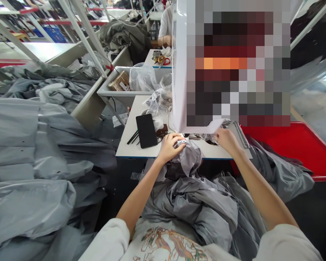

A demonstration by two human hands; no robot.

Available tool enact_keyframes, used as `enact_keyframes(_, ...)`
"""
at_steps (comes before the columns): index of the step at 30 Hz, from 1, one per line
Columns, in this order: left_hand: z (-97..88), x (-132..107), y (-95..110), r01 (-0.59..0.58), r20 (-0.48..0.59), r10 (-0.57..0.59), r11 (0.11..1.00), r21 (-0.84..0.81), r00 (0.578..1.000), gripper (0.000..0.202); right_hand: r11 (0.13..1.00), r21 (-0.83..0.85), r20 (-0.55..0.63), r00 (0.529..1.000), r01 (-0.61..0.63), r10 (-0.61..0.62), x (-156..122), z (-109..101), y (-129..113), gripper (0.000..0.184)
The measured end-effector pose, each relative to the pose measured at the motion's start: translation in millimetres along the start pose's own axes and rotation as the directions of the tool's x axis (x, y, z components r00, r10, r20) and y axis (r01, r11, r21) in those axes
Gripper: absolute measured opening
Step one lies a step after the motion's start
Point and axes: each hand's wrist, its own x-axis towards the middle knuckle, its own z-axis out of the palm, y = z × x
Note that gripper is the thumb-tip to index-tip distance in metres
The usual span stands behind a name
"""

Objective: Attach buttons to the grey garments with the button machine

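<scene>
Grey garment cloth (189,156), bunched over the tabletop's (123,150) front edge, looks light, limp, slippery, best pinched by a gathered fold; left hand (168,148), fingers slightly parted, curved against it, grip unclear; right hand (229,142), finger opening and hold indeterminable.

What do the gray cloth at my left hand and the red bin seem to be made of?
Gray cloth: probably thin synthetic fabric with a slight sheen, given its sharp creases. Red bin: likely smooth, glossy plastic, from its even color and rounded corner.
</scene>
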Motion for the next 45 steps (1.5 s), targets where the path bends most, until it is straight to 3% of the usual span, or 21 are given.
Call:
enact_keyframes(6, -0.5, -0.3, -0.2, -0.001, 0.004, 0.001, 1.000, 0.008, 1.000, 0.024, 0.999, 0.048, -0.076, 0.997, -0.013, 0.016, -2.1, 1.1, 3.5, 0.022)
enact_keyframes(12, 0.6, -0.8, -1.6, -0.009, -0.004, 0.009, 1.000, 0.003, 1.000, 0.024, 0.921, 0.386, -0.156, 0.980, -0.056, 0.125, -6.1, -2.0, 6.1, 0.021)
enact_keyframes(15, 0.7, -1.1, -2.0, -0.005, 0.001, 0.005, 1.000, 0.000, 1.000, 0.023, 0.801, 0.591, -0.134, 0.968, -0.092, 0.211, -11.7, -1.5, 9.0, 0.024)
enact_keyframes(19, 0.0, -1.2, -2.1, -0.001, 0.007, 0.001, 1.000, 0.000, 1.000, 0.023, 0.561, 0.815, -0.055, 0.944, -0.146, 0.325, -22.1, -0.3, 13.3, 0.032)
enact_keyframes(24, -0.6, -1.2, -1.7, 0.003, 0.018, -0.003, 1.000, -0.004, 1.000, 0.024, 0.328, 0.921, 0.073, 0.922, -0.208, 0.380, -40.8, -11.5, 10.1, 0.038)
enact_keyframes(27, 0.1, -1.1, -1.8, 0.003, 0.003, -0.003, 1.000, 0.002, 1.000, 0.024, 0.251, 0.947, 0.106, 0.930, -0.203, 0.352, -51.3, -20.0, -2.1, 0.038)
enact_keyframes(30, 0.7, -0.8, -1.7, -0.003, 0.002, 0.003, 1.000, 0.023, 1.000, 0.024, 0.288, 0.943, 0.086, 0.959, -0.166, 0.270, -56.8, -23.0, -24.3, 0.035)
enact_keyframes(36, -0.9, -0.8, 0.3, -0.001, 0.012, 0.001, 1.000, 0.026, 1.000, 0.024, 0.573, 0.817, -0.104, 0.994, 0.059, 0.046, -50.2, -18.6, -84.5, 0.019)
enact_keyframes(42, -1.8, -0.7, -1.1, -0.012, 0.006, 0.012, 1.000, -0.003, 1.000, 0.025, 0.778, 0.540, -0.350, 0.926, 0.321, -0.140, -31.8, -9.3, -119.2, 0.018)
enact_keyframes(45, -2.4, -0.6, -1.1, 0.000, 0.020, 0.000, 1.000, -0.001, 1.000, 0.027, 0.834, 0.432, -0.354, 0.915, 0.342, -0.192, -24.9, -2.2, -122.1, 0.020)
